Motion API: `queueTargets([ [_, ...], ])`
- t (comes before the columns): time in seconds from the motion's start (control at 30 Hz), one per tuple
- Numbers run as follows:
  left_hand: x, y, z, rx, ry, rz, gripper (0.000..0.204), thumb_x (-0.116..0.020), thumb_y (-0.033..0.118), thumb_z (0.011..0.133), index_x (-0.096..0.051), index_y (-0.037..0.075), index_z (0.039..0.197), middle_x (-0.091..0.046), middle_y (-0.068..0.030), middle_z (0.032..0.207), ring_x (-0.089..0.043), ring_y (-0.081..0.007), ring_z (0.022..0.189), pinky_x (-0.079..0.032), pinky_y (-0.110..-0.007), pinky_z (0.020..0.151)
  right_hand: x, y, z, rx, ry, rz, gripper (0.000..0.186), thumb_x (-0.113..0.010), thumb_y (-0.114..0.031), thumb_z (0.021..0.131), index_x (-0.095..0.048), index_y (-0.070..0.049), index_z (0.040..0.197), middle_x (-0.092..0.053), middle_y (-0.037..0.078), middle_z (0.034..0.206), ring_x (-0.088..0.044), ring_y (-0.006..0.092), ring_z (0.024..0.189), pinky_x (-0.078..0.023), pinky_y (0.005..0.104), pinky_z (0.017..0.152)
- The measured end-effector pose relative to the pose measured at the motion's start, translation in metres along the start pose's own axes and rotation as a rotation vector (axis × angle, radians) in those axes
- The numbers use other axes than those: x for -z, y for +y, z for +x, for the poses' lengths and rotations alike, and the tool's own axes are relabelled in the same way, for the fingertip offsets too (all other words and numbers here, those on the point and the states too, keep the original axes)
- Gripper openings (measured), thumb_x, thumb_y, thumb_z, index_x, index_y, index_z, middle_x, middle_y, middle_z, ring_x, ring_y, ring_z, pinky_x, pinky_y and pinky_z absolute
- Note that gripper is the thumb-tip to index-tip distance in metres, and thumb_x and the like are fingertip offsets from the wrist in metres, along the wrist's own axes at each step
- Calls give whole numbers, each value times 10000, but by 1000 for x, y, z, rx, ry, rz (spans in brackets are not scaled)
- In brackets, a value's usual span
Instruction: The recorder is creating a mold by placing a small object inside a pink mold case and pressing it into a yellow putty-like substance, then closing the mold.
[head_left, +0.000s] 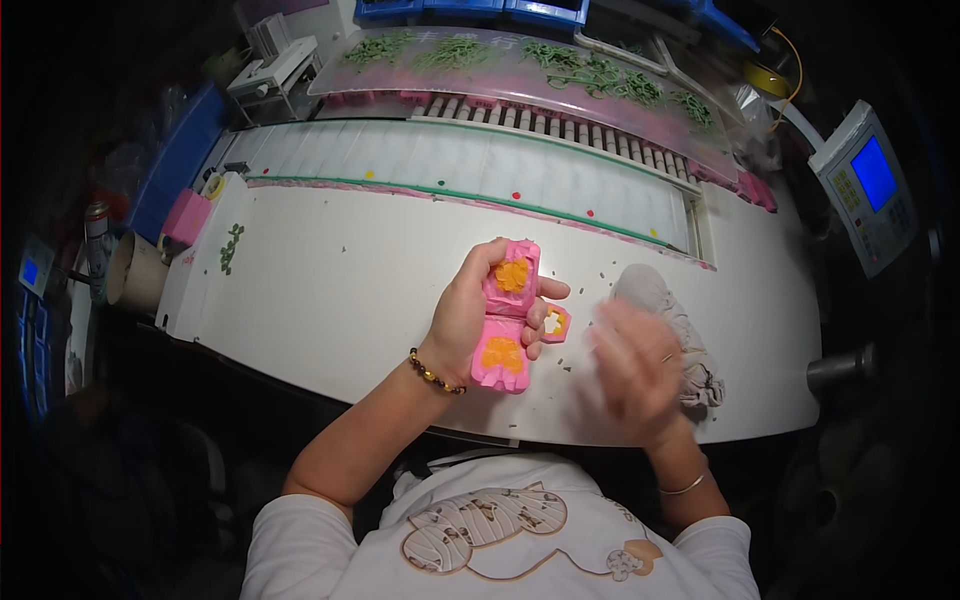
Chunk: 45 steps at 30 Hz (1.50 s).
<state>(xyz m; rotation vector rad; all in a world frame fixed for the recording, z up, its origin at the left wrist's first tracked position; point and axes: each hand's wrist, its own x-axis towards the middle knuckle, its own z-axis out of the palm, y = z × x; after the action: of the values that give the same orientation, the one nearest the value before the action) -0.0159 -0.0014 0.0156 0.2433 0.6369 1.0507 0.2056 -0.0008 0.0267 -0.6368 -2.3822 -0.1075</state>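
Note:
My left hand [466, 300] is wrapped round a pink two-part mould [511, 327], held upright above the white table. Its two halves lie spread one above the other, each with an orange shaped patch in its middle. Just past my left fingertips, a small pink frame [563, 323] with a yellow edge round a pale cut-out rests on the tabletop. Motion smears my right hand [640, 370], so its fingers and anything in them are unclear. It is apart from the mould, in front of a crumpled grey cloth [690, 345].
Small dark bits lie scattered near the cloth. A white conveyor belt [400, 160] with a green edge runs across the back, beside rollers [560, 128]. Green strands lie on a clear cover [480, 60]. A control panel [870, 185] stands at right, pink blocks [186, 217] at left.

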Motion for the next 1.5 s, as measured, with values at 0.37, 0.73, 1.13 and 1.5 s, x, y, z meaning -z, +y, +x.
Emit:
queueTargets([
  [0.37,-6,-15,-4,-28,17,176,731,-244,561,992,-552,-69,1200,-588,-53,707,-539,-117,507,-489,-256,487,45,25,15,-345,-337,-87,602,-682,63,737,-562,-105,1302,-541,203,1252,-602,363,1023,-515,427,829],
  [0.73,-14,-18,-8,-282,241,261,548,-330,464,1012,-592,-15,1060,-634,-113,841,-610,-166,597,-537,-312,529,8,-8,42,-52,-260,41,605,-644,-5,676,-651,-225,1239,-561,192,1299,-621,212,738,-498,302,678],
  [1.13,-3,-5,-22,-914,132,501,691,-231,519,1020,-534,-50,1267,-621,-127,1060,-589,-124,817,-501,-262,702,21,-36,51,-89,-409,290,711,-608,54,643,-585,-175,1316,-540,248,1293,-621,248,707,-502,324,630],
  [1.5,2,-5,-19,-1146,158,642,733,-225,578,997,-496,-36,1294,-595,-110,952,-565,-130,664,-487,-254,636,22,-40,56,-9,-322,175,582,-621,-26,714,-608,-149,1283,-540,263,1285,-616,222,689,-507,289,599],
])
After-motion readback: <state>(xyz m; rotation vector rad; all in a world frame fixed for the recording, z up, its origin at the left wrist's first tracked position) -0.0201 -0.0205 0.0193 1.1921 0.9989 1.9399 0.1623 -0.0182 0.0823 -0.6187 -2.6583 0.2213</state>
